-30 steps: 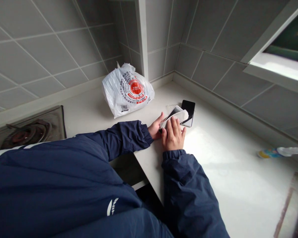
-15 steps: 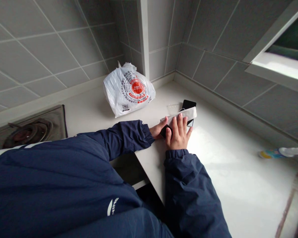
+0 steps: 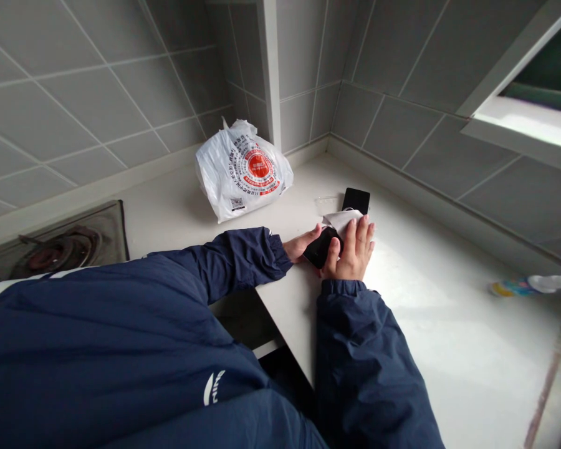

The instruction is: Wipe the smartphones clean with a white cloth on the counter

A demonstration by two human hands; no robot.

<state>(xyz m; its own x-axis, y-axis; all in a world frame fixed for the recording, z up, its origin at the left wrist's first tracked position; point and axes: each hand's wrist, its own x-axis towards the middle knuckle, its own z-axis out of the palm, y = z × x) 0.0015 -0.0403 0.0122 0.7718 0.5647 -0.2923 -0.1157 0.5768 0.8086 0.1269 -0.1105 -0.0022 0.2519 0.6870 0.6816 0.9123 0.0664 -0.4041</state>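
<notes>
A black phone (image 3: 318,251) lies at the counter's near edge. My left hand (image 3: 301,244) is closed on its left side, with the thumb along the edge and the other fingers mostly hidden. My right hand (image 3: 352,252) presses a white cloth (image 3: 343,219) against the phone's far right part. Its fingers lie stretched over the cloth and its thumb rests over the phone's dark surface. Just beyond the cloth lies a flat black rectangular object (image 3: 356,199). Beside that is a thin clear plastic piece (image 3: 328,204).
A white plastic bag (image 3: 245,168) with red print stands by the back wall. At the far left is a gas stove (image 3: 60,249). A bottle (image 3: 514,287) with a colourful label lies on the right of the white counter (image 3: 402,337). Below the counter edge shows a dark opening (image 3: 243,318).
My right hand has slid right and slightly toward me, drawing the cloth with it. The cloth is now more bunched, and more of the phone shows. My left hand has barely moved.
</notes>
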